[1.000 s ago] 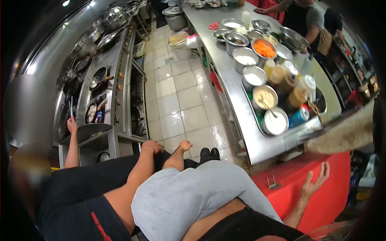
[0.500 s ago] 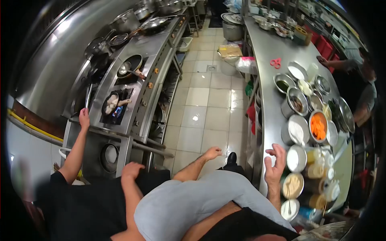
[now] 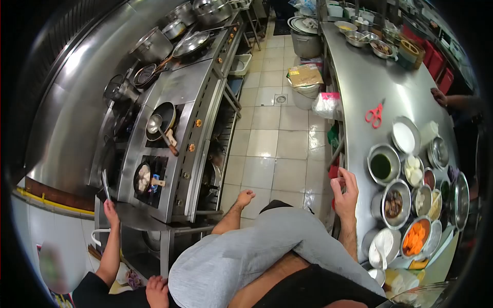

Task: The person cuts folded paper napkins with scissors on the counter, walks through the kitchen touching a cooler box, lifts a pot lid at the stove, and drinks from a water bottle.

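My left hand (image 3: 246, 197) hangs low over the tiled floor beside the stove, its fingers curled loosely and partly hidden. At the edge of the steel counter (image 3: 359, 77), my right hand (image 3: 345, 191) is raised with its fingers apart and bent, holding nothing. Just right of that hand stand a bowl of dark green liquid (image 3: 381, 165) and a bowl of brown pieces (image 3: 393, 204). Red scissors (image 3: 375, 114) lie farther up the counter.
At the left, a co-worker's hand (image 3: 111, 211) grips a metal utensil near the stove. A pan of pale pieces (image 3: 144, 177) sits over a blue flame. Lidded pots (image 3: 306, 45) and a bucket (image 3: 305, 97) line the aisle. Another person's hand (image 3: 438, 96) is across the counter.
The view has turned and moved forward along the aisle. My right hand has come up from beside the red surface to the counter's edge. The co-worker has shifted backward in view.
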Action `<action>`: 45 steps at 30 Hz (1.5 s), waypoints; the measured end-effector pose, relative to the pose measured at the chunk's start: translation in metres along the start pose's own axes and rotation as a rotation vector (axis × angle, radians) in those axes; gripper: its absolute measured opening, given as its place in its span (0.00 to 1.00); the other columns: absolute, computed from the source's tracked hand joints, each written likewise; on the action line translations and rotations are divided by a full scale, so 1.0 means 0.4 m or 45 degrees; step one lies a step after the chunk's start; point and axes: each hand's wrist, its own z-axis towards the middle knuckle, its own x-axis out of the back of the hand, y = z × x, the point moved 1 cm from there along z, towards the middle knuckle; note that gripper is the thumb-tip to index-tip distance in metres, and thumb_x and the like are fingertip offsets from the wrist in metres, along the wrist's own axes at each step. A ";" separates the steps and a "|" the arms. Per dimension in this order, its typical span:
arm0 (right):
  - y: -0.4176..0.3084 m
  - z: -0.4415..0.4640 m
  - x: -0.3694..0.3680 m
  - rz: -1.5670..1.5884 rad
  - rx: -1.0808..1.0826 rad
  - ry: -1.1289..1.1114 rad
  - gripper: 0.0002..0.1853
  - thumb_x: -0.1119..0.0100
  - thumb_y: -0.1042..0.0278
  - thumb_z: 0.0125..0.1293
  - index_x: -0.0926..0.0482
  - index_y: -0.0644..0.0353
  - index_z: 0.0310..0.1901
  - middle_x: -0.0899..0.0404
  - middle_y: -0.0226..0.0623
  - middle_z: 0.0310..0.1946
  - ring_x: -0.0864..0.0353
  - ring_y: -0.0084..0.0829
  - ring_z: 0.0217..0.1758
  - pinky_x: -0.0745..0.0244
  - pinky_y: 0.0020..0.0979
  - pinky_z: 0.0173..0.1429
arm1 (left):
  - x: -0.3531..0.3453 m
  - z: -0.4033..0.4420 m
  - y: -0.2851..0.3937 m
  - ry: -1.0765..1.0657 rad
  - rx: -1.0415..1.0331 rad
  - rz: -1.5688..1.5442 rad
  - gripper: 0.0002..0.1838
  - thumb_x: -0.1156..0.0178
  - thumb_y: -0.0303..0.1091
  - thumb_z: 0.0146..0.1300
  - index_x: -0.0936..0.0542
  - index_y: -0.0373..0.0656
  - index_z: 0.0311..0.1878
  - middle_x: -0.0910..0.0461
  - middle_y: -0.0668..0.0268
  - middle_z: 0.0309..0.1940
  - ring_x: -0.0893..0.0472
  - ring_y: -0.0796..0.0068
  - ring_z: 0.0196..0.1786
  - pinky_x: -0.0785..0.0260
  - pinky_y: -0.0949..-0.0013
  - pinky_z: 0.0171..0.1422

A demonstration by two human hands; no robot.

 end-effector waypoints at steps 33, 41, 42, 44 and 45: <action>0.428 1.758 -1.250 -0.044 0.276 -1.045 0.16 0.42 0.67 0.58 0.26 0.65 0.46 0.27 0.41 0.39 0.25 0.33 0.34 0.30 0.30 0.40 | 0.415 1.205 0.466 0.363 0.383 -0.135 0.15 0.39 0.42 0.48 0.20 0.42 0.34 0.20 0.58 0.32 0.22 0.65 0.38 0.31 0.65 0.45; 0.463 2.015 -1.726 0.016 0.362 -1.230 0.17 0.42 0.65 0.59 0.27 0.64 0.48 0.27 0.43 0.40 0.26 0.34 0.35 0.30 0.32 0.43 | 0.604 1.442 0.545 0.416 0.495 -0.207 0.10 0.41 0.39 0.48 0.19 0.43 0.30 0.20 0.59 0.28 0.21 0.67 0.34 0.31 0.63 0.41; 0.439 2.030 -1.759 0.051 0.218 -1.299 0.18 0.41 0.64 0.58 0.27 0.62 0.48 0.27 0.44 0.41 0.25 0.37 0.40 0.30 0.34 0.45 | 0.635 1.473 0.547 0.393 0.457 -0.225 0.10 0.41 0.37 0.49 0.19 0.43 0.31 0.19 0.60 0.29 0.21 0.67 0.34 0.30 0.64 0.42; 0.457 2.097 -1.836 -0.026 0.361 -1.290 0.18 0.41 0.64 0.58 0.27 0.61 0.49 0.28 0.45 0.41 0.26 0.39 0.42 0.30 0.35 0.47 | 0.678 1.553 0.578 0.382 0.416 -0.274 0.10 0.41 0.36 0.49 0.18 0.43 0.33 0.18 0.61 0.29 0.20 0.68 0.34 0.30 0.65 0.42; 0.463 2.129 -1.886 -0.071 0.500 -1.284 0.19 0.41 0.63 0.57 0.27 0.60 0.49 0.28 0.46 0.42 0.26 0.41 0.45 0.30 0.37 0.49 | 0.712 1.592 0.602 0.404 0.459 -0.355 0.11 0.41 0.36 0.50 0.18 0.42 0.34 0.18 0.61 0.31 0.21 0.68 0.37 0.30 0.66 0.44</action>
